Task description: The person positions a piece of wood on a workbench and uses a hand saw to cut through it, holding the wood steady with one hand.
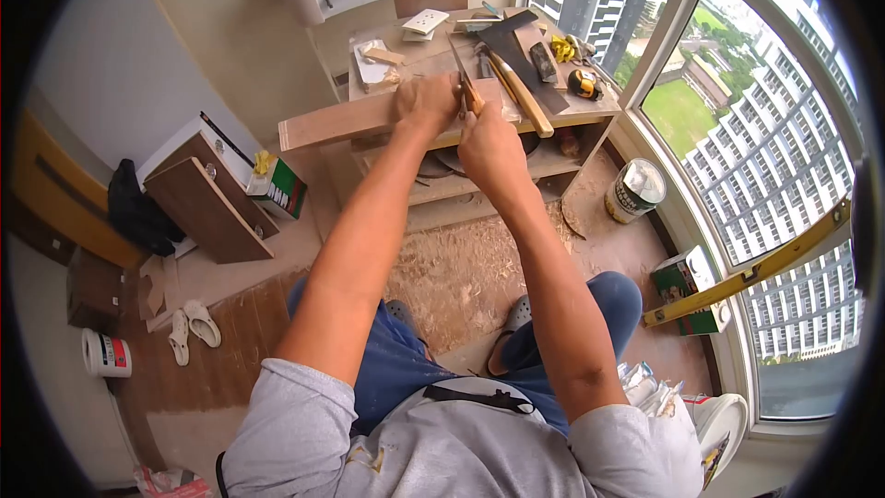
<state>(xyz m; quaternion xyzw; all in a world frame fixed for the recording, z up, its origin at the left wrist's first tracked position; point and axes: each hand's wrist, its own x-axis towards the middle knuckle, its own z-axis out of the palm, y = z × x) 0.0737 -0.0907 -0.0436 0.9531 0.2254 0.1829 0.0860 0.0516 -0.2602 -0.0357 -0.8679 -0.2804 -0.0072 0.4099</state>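
1. Bucket (97, 353), white with a printed label, by the left wall; pale slip-on shoes (205, 325) lie on the floor near it.
2. Brown panel (205, 207) leaning at a tilt, with a green-and-white box (279, 189) just beside it.
3. Wooden board (336, 123) lying across the top of a low shelved bench (595, 113), its left end jutting past the edge.
4. Left hand (428, 101) on that board, fingers curled down over it; their tips are hidden.
5. Bladed tool (472, 95) at the board, narrow blade pointing away from the person.
6. Right hand (489, 134) closed around the tool's orange-brown handle, no visible gap between fingers and grip.
7. Wooden-handled tool (523, 97) lying just right of that hand, then a yellow-and-black tape measure (584, 84).
8. Tin (636, 189) on the floor beneath the window.
9. Yellow level (751, 274) slanting in front of the glass, its low end by another green-and-white box (705, 321).
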